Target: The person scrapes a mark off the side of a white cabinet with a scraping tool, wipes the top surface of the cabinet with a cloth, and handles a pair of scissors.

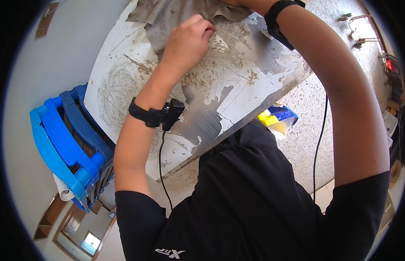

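Note:
A grey-brown cloth [176, 19] lies creased at the far end of a worn white tabletop [124, 42], whose coating has peeled in patches. My left hand [192, 39] rests at the cloth's near edge with curled fingers, thumb against the index finger. Whether a bit of cloth is pinched between them cannot be made out. My right hand [243, 2] is at the top rim beside the cloth's right part, mostly cut off by the picture's edge, its fingers hidden. Both wrists wear black straps with small devices.
Blue plastic-framed stacked items [65, 130] stand left of the table, beside a wall. A blue and yellow plastic package [279, 117] lies on the speckled floor past the table's near edge. Black cables hang by both arms. Wheeled metal legs [356, 31] stand at upper right.

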`<state>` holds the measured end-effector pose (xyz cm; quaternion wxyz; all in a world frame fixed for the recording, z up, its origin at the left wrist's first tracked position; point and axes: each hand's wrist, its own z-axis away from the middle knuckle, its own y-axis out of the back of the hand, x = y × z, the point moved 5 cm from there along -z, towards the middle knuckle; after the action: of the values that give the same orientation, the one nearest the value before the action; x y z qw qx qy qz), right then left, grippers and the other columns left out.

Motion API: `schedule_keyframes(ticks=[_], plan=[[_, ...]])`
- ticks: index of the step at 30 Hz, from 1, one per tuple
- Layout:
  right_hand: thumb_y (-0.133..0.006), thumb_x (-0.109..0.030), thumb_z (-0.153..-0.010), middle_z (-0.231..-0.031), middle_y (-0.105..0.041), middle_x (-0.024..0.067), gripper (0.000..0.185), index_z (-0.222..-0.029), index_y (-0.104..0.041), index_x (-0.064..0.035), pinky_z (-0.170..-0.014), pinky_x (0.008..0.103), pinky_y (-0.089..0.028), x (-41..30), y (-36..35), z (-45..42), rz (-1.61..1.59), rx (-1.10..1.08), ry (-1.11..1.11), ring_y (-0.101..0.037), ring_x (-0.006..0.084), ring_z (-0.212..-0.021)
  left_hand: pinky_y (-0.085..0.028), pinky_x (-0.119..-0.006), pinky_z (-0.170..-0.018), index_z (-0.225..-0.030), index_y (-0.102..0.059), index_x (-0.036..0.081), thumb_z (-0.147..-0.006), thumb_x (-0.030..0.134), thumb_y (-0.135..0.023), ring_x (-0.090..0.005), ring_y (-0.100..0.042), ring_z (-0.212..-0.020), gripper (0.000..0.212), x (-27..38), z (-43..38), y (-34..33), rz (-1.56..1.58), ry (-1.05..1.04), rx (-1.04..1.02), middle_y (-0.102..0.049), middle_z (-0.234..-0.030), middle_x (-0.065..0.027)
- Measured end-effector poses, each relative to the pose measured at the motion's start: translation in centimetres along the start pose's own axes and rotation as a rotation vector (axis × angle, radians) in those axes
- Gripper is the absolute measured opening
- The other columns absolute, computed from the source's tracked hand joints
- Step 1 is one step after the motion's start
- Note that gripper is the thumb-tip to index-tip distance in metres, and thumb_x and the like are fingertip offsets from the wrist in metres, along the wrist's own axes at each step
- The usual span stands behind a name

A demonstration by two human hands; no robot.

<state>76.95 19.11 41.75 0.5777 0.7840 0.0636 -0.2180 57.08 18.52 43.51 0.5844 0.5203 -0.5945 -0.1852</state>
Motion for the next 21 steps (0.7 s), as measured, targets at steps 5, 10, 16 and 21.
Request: schedule_keyframes(ticks=[5,10,16,21], plan=[[-0.047,-0.035,-0.094,-0.155,-0.042,0.0215,0.062,-0.147,-0.046,-0.0012,-0.113,0.0505,-0.039,0.2,-0.3,-0.1,0.017,0.007,0.004,-0.046,0.0411,-0.137,-0.055,-0.043,-0.073,-0.091,-0.069,0.006,-0.091,0.011,-0.064,-0.0347,-0.067,-0.083,0.007,0.4,0.3,-0.5,-0.073,-0.004,0.015,-0.064,-0.093,-0.0100],[-0.047,-0.035,-0.094,-0.154,-0.042,0.0211,0.062,-0.147,-0.047,-0.0016,-0.112,0.0515,-0.040,0.0,-0.1,-0.1,0.033,0.000,0.000,-0.047,0.0408,-0.136,-0.054,-0.044,-0.074,-0.092,-0.068,0.005,-0.092,0.010,-0.061,-0.0351,-0.067,-0.086,0.008,0.6,0.3,-0.7,-0.110,0.022,-0.013,-0.065,-0.096,-0.0113],[-0.048,-0.035,-0.094,-0.153,-0.043,0.0211,0.062,-0.146,-0.047,-0.0017,-0.111,0.0524,-0.041,-0.2,0.2,0.0,0.031,0.000,0.010,-0.048,0.0409,-0.135,-0.053,-0.042,-0.077,-0.096,-0.069,0.004,-0.093,0.011,-0.061,-0.0361,-0.066,-0.089,0.010,-0.2,-0.1,0.3,0.054,0.125,-0.001,-0.066,-0.098,-0.0137],[-0.048,-0.035,-0.094,-0.152,-0.044,0.0213,0.061,-0.145,-0.048,-0.0012,-0.111,0.0521,-0.041,-0.1,0.2,0.0,0.000,0.022,0.017,-0.048,0.0411,-0.135,-0.053,-0.042,-0.076,-0.094,-0.071,0.004,-0.090,0.012,-0.067,-0.0352,-0.066,-0.086,0.010,-0.3,-0.2,0.3,0.073,0.069,-0.032,-0.066,-0.093,-0.0131]])
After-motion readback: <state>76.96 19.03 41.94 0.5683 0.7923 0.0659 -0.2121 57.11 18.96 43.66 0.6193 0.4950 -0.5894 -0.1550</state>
